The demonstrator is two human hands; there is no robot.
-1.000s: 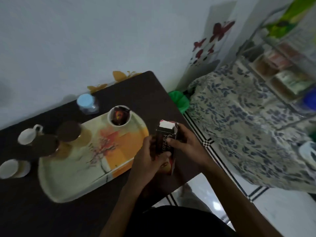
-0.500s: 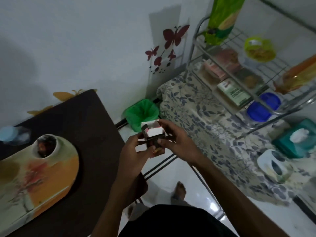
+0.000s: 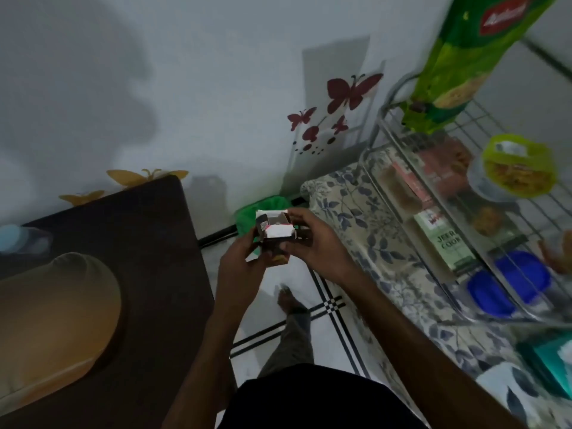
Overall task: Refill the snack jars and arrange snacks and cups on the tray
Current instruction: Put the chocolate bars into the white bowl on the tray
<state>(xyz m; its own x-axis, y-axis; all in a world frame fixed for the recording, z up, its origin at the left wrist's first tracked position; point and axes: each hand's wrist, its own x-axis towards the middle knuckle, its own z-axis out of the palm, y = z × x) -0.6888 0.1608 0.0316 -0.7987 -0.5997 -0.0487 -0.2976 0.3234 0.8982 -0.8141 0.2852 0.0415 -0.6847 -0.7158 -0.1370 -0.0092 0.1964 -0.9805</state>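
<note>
A small dark snack carton (image 3: 274, 235) with its white top flaps folded open is held upright over the floor, to the right of the dark table (image 3: 154, 274). My left hand (image 3: 244, 258) grips its lower left side. My right hand (image 3: 312, 239) holds its right side and top, fingers curled round it. The patterned tray (image 3: 58, 317) lies on the table at the left edge of the view, blurred. A jar with a light blue lid (image 3: 12, 238) shows at the far left.
A green bin (image 3: 263, 209) stands by the wall behind the carton. A metal wire rack (image 3: 433, 187) on the right holds snack packets, a green bag (image 3: 464, 57) and blue lids (image 3: 507, 286). A floral cloth (image 3: 371, 230) covers a surface below it. My foot (image 3: 291, 301) is on the tiled floor.
The view has swung right, away from the table toward the rack. Both hands carried the carton off the table's edge and hold it over the floor; its top flaps now stand open.
</note>
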